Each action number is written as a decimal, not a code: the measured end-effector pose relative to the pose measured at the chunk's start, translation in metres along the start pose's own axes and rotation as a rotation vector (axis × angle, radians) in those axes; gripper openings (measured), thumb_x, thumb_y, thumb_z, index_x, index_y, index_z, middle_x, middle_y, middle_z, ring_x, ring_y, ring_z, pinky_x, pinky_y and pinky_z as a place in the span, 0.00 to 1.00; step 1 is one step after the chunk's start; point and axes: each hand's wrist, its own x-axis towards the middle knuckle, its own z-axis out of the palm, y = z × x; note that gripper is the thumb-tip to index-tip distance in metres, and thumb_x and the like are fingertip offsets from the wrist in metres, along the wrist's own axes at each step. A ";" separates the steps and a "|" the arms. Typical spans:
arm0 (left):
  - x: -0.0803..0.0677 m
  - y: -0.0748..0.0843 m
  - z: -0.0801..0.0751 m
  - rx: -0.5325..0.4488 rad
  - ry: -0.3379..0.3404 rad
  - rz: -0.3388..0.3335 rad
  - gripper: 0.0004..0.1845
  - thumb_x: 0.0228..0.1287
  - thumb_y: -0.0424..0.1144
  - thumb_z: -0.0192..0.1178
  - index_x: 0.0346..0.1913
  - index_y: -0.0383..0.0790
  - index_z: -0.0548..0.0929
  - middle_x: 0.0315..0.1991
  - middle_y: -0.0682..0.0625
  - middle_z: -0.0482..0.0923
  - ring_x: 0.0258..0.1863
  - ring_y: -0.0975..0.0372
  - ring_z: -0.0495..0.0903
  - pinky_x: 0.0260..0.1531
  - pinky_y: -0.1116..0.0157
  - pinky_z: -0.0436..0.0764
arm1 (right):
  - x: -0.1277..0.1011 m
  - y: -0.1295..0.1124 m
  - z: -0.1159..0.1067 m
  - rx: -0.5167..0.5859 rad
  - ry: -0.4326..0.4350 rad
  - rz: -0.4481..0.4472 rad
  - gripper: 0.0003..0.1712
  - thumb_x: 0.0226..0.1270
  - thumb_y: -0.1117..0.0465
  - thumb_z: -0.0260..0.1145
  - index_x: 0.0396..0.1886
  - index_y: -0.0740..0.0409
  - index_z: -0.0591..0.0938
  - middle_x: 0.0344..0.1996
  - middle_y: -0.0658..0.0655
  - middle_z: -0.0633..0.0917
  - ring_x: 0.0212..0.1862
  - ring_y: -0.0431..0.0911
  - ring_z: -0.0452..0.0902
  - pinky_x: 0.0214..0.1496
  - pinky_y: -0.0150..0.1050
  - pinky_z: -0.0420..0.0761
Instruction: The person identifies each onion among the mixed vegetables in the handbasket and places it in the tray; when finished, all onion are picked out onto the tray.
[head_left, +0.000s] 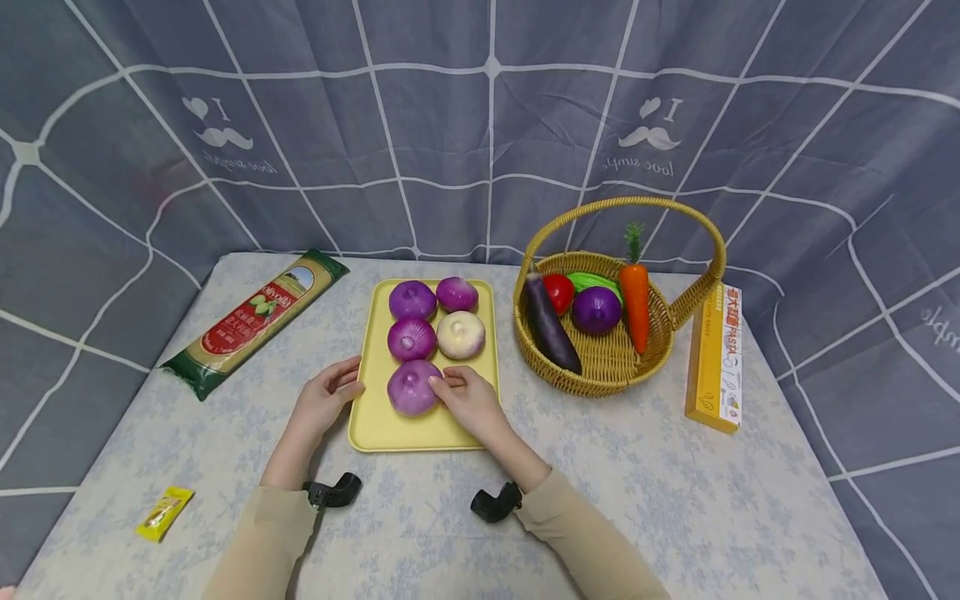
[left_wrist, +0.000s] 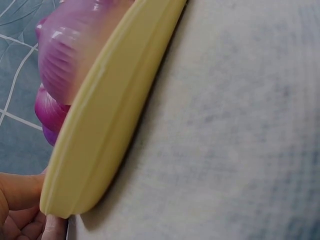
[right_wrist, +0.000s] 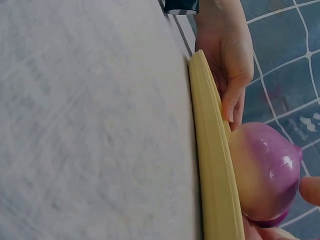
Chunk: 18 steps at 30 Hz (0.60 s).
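A yellow tray (head_left: 450, 429) lies on the table with several purple onions and one white onion (head_left: 461, 335) set in two columns. My left hand (head_left: 327, 398) grips the tray's left edge, its thumb over the rim; in the left wrist view its fingers (left_wrist: 22, 192) show at the tray corner. My right hand (head_left: 471, 402) holds the front purple onion (head_left: 413, 388) between thumb and fingers, low over the tray. The right wrist view shows that onion (right_wrist: 265, 170) from the side, with the right thumb (right_wrist: 311, 190) beside it. Some right fingers are hidden behind the onion.
Right of the tray stands a wicker basket (head_left: 600, 385) with an eggplant (head_left: 551, 325), a carrot (head_left: 636, 304) and other vegetables. A pasta box (head_left: 716, 358) lies at far right, a pasta bag (head_left: 255, 321) at back left, a small yellow packet (head_left: 165, 513) at front left.
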 end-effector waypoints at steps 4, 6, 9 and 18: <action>0.000 0.000 0.000 -0.012 0.009 0.001 0.29 0.72 0.37 0.58 0.73 0.39 0.67 0.65 0.37 0.73 0.65 0.50 0.73 0.44 0.84 0.73 | -0.003 -0.001 -0.008 -0.047 -0.012 -0.027 0.31 0.70 0.47 0.63 0.61 0.66 0.77 0.51 0.63 0.86 0.52 0.53 0.85 0.56 0.45 0.82; 0.001 -0.001 0.000 -0.018 0.011 -0.002 0.29 0.72 0.36 0.58 0.73 0.39 0.67 0.65 0.37 0.73 0.65 0.50 0.73 0.44 0.84 0.72 | -0.004 -0.002 -0.013 -0.060 -0.020 -0.035 0.30 0.70 0.47 0.63 0.61 0.65 0.77 0.52 0.63 0.85 0.53 0.53 0.84 0.56 0.46 0.81; 0.001 -0.001 0.000 -0.017 0.010 0.000 0.29 0.72 0.36 0.58 0.73 0.39 0.66 0.65 0.36 0.73 0.65 0.50 0.73 0.44 0.84 0.72 | -0.007 -0.004 -0.023 -0.074 -0.022 -0.044 0.29 0.70 0.47 0.63 0.61 0.64 0.78 0.53 0.62 0.85 0.54 0.53 0.84 0.55 0.45 0.82; 0.001 -0.003 0.000 0.012 0.013 0.015 0.28 0.72 0.37 0.57 0.73 0.39 0.67 0.65 0.36 0.74 0.65 0.49 0.74 0.45 0.84 0.72 | -0.022 -0.016 -0.068 -0.061 0.014 -0.085 0.23 0.71 0.52 0.63 0.59 0.62 0.80 0.51 0.60 0.86 0.54 0.52 0.83 0.53 0.43 0.83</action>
